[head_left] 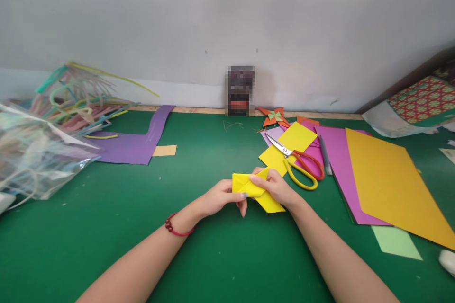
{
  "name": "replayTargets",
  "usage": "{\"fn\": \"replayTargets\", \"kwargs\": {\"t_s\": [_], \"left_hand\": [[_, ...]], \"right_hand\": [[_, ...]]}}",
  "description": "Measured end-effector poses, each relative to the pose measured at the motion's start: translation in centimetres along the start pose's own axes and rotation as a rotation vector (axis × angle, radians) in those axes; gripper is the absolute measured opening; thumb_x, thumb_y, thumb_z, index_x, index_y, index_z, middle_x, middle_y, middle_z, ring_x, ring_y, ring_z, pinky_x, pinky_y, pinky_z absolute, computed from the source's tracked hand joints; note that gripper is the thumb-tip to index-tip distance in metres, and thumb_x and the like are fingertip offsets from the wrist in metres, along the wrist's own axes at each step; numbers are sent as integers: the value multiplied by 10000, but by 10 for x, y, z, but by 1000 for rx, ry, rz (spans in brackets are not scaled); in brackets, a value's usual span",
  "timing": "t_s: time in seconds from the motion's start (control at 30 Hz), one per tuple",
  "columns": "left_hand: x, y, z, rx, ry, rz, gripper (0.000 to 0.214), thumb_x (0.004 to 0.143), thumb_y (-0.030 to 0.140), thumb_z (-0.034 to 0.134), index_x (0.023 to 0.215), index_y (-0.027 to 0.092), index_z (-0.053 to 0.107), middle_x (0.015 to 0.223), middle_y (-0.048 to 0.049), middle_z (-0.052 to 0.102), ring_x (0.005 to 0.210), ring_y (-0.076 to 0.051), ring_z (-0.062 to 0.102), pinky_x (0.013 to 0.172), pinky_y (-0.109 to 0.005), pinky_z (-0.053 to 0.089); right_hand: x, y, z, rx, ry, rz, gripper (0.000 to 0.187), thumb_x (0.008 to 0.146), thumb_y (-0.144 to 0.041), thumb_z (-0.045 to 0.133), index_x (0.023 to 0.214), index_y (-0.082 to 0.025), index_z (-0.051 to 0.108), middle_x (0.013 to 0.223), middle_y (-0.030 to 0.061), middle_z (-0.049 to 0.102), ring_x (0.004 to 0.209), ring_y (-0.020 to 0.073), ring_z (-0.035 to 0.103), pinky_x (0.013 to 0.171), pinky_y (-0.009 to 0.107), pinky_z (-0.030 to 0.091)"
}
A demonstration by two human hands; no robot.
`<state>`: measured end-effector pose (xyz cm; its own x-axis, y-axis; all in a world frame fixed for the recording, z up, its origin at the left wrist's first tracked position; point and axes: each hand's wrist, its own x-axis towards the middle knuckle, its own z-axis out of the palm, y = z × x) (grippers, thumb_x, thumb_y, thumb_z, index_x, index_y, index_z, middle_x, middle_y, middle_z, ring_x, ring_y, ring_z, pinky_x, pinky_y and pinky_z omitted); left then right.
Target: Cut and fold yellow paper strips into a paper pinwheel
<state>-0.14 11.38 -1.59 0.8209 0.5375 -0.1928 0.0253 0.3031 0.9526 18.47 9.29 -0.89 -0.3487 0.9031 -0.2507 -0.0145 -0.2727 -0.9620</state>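
Note:
A folded piece of yellow paper (245, 183) is held in both hands above the green tabletop, with several creases and pointed flaps. My left hand (223, 195) grips its left part, thumb lying along the lower edge and fingers behind or below. From the right, my right hand (277, 187) pinches it with the thumb on top; most of its fingers are hidden behind the paper. Just beyond my right hand lie open scissors (287, 152) with one red and one yellow handle loop, resting on yellow paper squares (297, 136).
Magenta sheets (334, 170), an orange-yellow sheet (398, 184), a light green sheet (397, 242) and a grey pen (325, 155) lie right. An orange paper pinwheel shape (274, 116) is at the back. Purple paper (131, 147) and a plastic bag (46, 151) with pipe cleaners lie left.

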Motion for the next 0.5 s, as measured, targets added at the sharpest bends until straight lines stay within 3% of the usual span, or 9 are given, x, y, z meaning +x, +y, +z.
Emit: {"fn": "replayTargets", "kwargs": {"t_s": [0.37,0.5], "left_hand": [[0,-1,2,28,-5,-51,350,804,448,529,836,110,615,634,-63,702,614,-152,601,632,-256,423],[-1,0,2,120,-20,-7,358,826,439,508,802,111,649,630,-56,702,667,-153,618,724,-261,441]], "right_hand": [[1,3,-3,-13,-32,-19,339,750,-482,600,675,-162,521,578,-4,570,499,104,520,458,216,378],[-1,1,-3,-45,-17,-25,356,748,-497,595,664,-158,524,596,-7,538,510,101,503,461,218,370]]}}
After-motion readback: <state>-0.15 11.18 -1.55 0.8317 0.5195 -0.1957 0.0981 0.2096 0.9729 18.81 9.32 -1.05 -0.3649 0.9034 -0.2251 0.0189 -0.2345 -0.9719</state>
